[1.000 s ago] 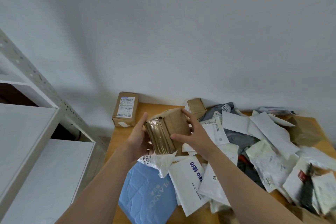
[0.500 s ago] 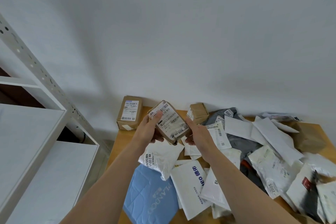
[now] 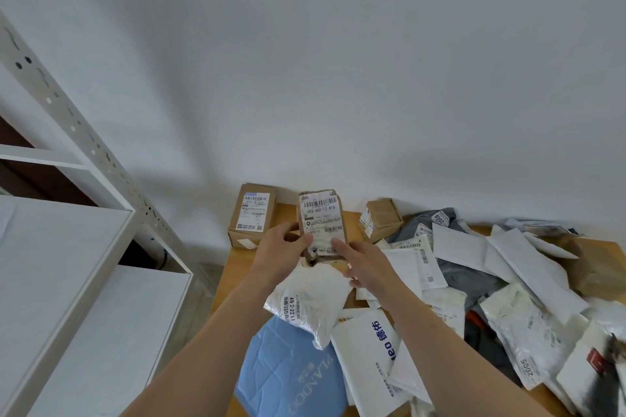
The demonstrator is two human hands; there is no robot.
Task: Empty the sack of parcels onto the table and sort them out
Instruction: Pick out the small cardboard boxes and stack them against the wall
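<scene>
Both my hands hold a small brown cardboard box (image 3: pixel 321 217) with its white shipping label facing me, above the far left part of the wooden table (image 3: pixel 233 267). My left hand (image 3: pixel 281 256) grips its lower left edge with the thumb on the label. My right hand (image 3: pixel 364 264) holds the lower right corner, fingers under the box. A heap of parcels (image 3: pixel 474 288), mostly white and grey mailer bags, covers the table to the right. No sack is in view.
A labelled brown box (image 3: pixel 252 215) stands at the table's far left corner, and a smaller brown box (image 3: pixel 382 220) lies behind the heap. A blue mailer (image 3: pixel 291 372) and white mailers lie near me. White metal shelving (image 3: pixel 78 247) stands to the left; a white wall is behind.
I have turned the brown box from its taped side to label up and straightened it, moving it farther away toward the box at the table's far corner.
</scene>
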